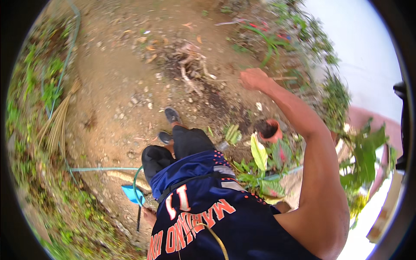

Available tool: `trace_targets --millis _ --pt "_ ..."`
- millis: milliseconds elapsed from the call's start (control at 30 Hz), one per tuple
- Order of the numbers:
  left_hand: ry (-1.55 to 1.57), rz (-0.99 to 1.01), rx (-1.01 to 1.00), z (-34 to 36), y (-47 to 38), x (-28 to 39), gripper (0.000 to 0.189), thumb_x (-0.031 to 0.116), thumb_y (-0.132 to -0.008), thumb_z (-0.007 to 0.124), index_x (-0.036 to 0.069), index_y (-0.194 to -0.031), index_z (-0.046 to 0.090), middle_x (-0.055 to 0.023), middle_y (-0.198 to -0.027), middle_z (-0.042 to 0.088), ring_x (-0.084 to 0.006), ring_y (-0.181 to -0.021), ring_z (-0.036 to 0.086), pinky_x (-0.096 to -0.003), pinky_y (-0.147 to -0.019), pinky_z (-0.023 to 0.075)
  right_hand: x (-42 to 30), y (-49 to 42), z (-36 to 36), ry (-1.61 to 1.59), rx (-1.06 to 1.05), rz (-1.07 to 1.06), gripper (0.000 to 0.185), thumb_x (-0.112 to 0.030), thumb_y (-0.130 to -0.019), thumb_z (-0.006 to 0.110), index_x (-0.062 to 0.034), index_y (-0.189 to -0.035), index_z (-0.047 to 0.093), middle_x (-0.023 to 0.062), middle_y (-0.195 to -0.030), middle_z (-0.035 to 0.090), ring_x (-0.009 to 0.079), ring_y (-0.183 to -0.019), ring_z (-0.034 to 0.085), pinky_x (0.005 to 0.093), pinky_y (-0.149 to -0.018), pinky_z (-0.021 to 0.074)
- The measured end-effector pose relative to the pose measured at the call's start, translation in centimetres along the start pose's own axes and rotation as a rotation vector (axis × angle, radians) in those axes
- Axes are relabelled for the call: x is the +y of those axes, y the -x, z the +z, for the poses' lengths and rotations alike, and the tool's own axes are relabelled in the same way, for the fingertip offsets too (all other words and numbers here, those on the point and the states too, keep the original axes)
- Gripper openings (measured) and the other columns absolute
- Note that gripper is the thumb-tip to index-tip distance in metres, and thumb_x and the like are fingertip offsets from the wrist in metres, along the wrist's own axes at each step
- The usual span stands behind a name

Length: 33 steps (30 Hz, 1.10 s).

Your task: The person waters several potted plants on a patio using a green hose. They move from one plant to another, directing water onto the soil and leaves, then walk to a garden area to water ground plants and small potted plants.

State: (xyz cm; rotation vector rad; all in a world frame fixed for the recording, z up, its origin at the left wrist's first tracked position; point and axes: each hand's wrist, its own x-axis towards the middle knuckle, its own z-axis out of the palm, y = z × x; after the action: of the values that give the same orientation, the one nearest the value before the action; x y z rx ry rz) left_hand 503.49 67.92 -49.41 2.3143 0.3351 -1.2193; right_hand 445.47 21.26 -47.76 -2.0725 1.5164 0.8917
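Observation:
My right hand (253,79) is stretched out over the soil, fingers curled like a fist. A thin stem-like line runs from beside it towards a pale uprooted root clump (191,61); blur hides whether the hand grips it. Low at the left, my left hand (149,216) is at the end of a curved green hose (135,185) and appears to hold it, partly hidden by my shirt. Beside that hand, a blue dustpan-like tool (133,194) with a black handle lies on the ground. A tipped terracotta-coloured pot (274,131) with dark soil lies below my right forearm.
A stick broom (60,120) lies along the weedy strip at the left, near more hose (104,169). Leafy plants (260,159) grow close to my right side. Plants also border a white wall (360,58). Small stones and dry leaves are scattered on the dirt ground (107,81).

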Motion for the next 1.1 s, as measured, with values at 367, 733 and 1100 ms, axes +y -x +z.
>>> trace_targets --millis 367,733,1100 --pt "-0.2 0.081 -0.148 -1.3 -9.2 11.8 0.054 0.063 -0.101 0.047 0.012 -0.082 0.043 0.0034 -0.06 0.029 -0.0121 -0.049 0.028 -0.032 -0.045 0.0302 1.0 15.5 5.7 -0.433 0.035 0.399 0.035 -0.034 -0.099 0.055 -0.0025 -0.101 0.069 0.0252 -0.095 0.07 0.0456 -0.093 0.066 0.0548 -0.083 0.0511" --pt "-0.289 0.195 -0.242 0.7 -12.7 17.3 0.053 0.062 -0.103 0.042 0.014 -0.081 0.038 0.0028 -0.059 0.025 -0.0134 -0.045 0.028 -0.0328 -0.041 0.0294 -0.9 19.9 20.0 -0.824 0.172 0.77 0.035 -0.032 -0.098 0.055 -0.0029 -0.088 0.072 0.0191 -0.077 0.07 0.037 -0.074 0.066 0.0467 -0.074 0.0502" --pt "-0.388 0.339 -0.345 6.6 -9.6 19.8 0.053 0.063 -0.101 0.045 0.012 -0.085 0.043 0.0025 -0.06 0.032 -0.0122 -0.044 0.033 -0.0307 -0.04 0.0334 -3.1 23.6 25.2 -1.137 0.435 0.83 0.038 -0.034 -0.1 0.056 0.0 -0.093 0.072 0.0158 -0.07 0.065 0.0225 -0.067 0.061 0.04 -0.068 0.0481"
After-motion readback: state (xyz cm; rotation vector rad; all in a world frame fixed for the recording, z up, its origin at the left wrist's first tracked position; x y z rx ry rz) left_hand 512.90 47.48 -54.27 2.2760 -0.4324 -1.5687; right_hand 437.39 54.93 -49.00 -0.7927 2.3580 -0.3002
